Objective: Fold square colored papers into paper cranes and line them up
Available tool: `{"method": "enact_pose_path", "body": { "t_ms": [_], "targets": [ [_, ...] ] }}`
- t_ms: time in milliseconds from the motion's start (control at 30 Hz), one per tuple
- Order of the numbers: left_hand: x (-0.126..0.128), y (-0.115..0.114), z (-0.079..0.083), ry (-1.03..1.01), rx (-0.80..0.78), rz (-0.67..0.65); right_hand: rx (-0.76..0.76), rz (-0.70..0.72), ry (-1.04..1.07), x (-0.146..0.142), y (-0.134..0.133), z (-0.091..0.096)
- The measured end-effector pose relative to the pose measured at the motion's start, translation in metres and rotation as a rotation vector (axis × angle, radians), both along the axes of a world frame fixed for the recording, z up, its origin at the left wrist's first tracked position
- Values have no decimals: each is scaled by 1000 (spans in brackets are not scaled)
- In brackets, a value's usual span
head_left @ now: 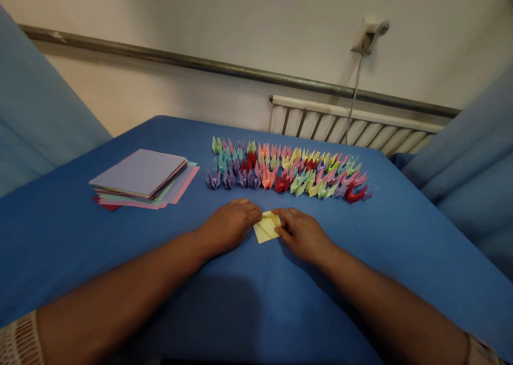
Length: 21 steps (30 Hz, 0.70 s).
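A small yellow sheet of folded paper (266, 229) lies on the blue cloth in front of me, roughly square, with crease lines across it. My left hand (234, 222) rests at its left side, fingers closed on the upper left edge. From the right, my right hand (301, 232) pinches the paper's right edge between thumb and forefinger. Just beyond my hands stand rows of folded paper cranes (267, 177) in many colours. To the left sits a stack of coloured paper sheets (140, 172), pale lilac on top.
The table (120, 263) is covered in blue cloth. Behind it are a wall with a metal rail (192, 63), a white radiator (320, 122) and a socket (365, 36) with a hanging cord. Blue curtains (36, 98) flank both sides.
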<state>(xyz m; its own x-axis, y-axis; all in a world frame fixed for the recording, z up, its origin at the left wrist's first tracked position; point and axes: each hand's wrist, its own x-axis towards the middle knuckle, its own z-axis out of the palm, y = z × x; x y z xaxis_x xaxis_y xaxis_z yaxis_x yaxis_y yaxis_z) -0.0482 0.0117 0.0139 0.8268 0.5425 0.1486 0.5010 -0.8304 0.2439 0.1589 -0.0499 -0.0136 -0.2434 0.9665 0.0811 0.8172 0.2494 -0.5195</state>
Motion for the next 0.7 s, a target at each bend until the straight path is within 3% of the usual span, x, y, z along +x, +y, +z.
{"method": "enact_pose_path", "body": {
  "t_ms": [200,433,700],
  "targets": [
    [4,-17,5,73,-25,-53,0,100,-51,6,3,0],
    [7,-21,-4,33,52,-117,112,247,-66,15,4,3],
    [5,-23,-4,53,57,-103,129,290,-36,19,5,1]
  ]
}}
